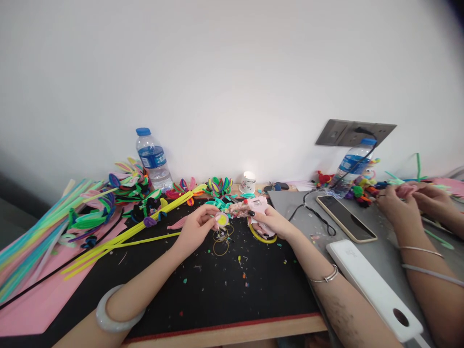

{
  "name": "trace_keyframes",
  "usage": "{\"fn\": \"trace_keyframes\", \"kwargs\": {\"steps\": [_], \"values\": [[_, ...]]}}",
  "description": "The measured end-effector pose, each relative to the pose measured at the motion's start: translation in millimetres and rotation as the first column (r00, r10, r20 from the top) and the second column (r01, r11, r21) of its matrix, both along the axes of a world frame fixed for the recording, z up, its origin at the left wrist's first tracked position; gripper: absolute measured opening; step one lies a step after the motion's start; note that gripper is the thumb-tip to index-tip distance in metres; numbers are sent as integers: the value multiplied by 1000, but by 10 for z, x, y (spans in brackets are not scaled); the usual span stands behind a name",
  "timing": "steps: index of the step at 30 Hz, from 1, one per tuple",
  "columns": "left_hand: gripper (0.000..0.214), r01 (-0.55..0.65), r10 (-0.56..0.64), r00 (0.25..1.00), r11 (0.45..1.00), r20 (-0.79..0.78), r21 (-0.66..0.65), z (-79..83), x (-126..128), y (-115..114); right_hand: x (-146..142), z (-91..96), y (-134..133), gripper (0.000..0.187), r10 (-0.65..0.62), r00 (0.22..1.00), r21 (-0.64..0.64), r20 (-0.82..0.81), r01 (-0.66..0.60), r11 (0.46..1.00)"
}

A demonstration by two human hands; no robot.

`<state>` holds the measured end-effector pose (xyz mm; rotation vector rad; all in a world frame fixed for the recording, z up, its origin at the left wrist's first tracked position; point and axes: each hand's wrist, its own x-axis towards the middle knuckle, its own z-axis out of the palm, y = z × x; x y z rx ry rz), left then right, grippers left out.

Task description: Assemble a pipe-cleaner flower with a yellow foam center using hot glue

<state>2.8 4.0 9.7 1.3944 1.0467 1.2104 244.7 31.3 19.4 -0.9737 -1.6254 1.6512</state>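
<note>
My left hand (197, 224) pinches a small round pink and yellow piece (222, 220) above the black mat (203, 280). My right hand (270, 221) grips a pink glue gun (256, 205), its nozzle end pointing left toward that piece. A glittery glue stick (237, 209) lies between the two hands. Thin yellow wire loops (222, 241) rest on the mat just below the piece.
Long coloured pipe cleaners (54, 227) and finished pipe-cleaner flowers (217, 186) lie at left and back. Two water bottles (154, 159) (351, 166), a small cup (248, 182), a phone (346, 217) and a white power strip (373, 287) stand around. Another person's hands (402, 203) work at right.
</note>
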Motion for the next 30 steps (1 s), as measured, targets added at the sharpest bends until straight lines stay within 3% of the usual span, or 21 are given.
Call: {"fn": "trace_keyframes", "kwargs": {"steps": [30], "values": [[20,7,-7,1000,1000,-4,-6,13,-4,-11,-3,29,-7,37,-3,1000,-26,8,3,1000]]}}
